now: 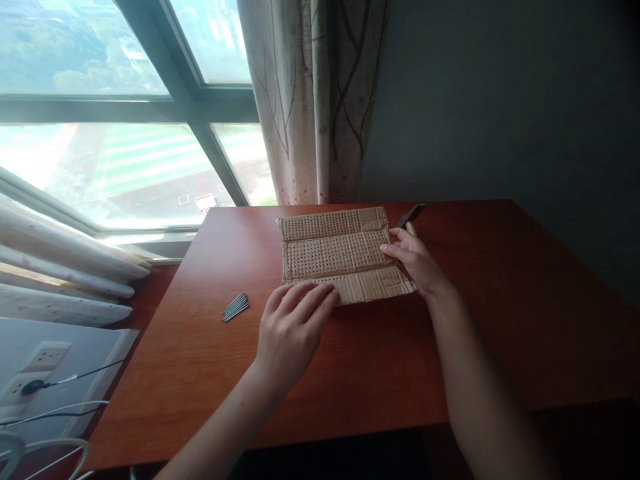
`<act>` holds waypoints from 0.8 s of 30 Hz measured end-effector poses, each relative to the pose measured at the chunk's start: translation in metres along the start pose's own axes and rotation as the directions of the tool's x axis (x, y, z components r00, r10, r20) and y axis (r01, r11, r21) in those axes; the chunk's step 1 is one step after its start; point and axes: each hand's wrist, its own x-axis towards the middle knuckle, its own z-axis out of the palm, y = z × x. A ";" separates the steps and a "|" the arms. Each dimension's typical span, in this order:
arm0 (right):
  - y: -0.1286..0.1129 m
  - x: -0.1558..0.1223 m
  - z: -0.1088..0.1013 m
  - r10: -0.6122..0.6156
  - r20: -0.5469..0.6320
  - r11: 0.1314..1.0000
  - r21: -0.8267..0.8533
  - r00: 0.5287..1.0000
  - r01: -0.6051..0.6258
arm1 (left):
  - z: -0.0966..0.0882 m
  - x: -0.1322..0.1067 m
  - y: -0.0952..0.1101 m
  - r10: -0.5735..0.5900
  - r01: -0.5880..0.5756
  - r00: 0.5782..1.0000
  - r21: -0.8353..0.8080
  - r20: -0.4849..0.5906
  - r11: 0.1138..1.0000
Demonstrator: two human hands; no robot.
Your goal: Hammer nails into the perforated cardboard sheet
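A creased piece of cardboard [335, 253], punched with rows of small holes, is tilted above the table, its surface toward me. My right hand [417, 261] grips its right edge, thumb on top and the other fingers partly hidden behind. At the near left edge, my left hand [295, 320] is closed over the cardboard with its fingers bent together; its thumb is hidden. Just beyond my right hand lies a hammer [411, 215], partly covered by the hand and the cardboard. A bundle of nails [235, 307] lies on the table, left of my left hand.
The reddish-brown wooden table [380, 373] stands beside a window [150, 153] and a patterned curtain [310, 100]. Low on the left, a wall socket [30, 387] has a black plug and cables, close to the table's left edge.
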 end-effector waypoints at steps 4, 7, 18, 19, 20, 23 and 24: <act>-0.001 0.000 0.001 0.000 -0.011 0.999 -0.032 1.000 -0.001 | 0.000 0.001 0.000 -0.003 0.003 1.000 -0.001 0.010 1.000; -0.001 0.000 0.001 -0.009 -0.016 0.999 -0.038 1.000 0.008 | 0.001 0.002 0.000 -0.006 0.006 1.000 0.004 0.021 1.000; 0.007 0.004 -0.006 -0.215 -0.161 0.903 -0.408 0.963 0.134 | 0.006 0.001 -0.001 -0.021 0.022 0.999 -0.031 0.030 0.999; 0.005 0.004 -0.006 -0.311 -0.186 0.852 -0.490 0.932 0.187 | 0.006 0.001 -0.001 -0.020 0.021 0.999 -0.036 0.033 0.999; 0.002 0.001 -0.006 -0.399 -0.188 0.797 -0.555 0.898 0.238 | 0.006 0.001 -0.001 -0.017 0.019 0.999 -0.042 0.035 0.999; -0.013 -0.012 0.003 -0.566 -0.088 0.662 -0.641 0.820 0.388 | 0.004 0.001 -0.002 -0.008 0.010 0.999 -0.056 0.034 0.998; -0.019 -0.017 0.008 -0.588 -0.025 0.614 -0.665 0.808 0.426 | 0.003 0.001 -0.002 -0.005 0.007 0.999 -0.057 0.036 0.998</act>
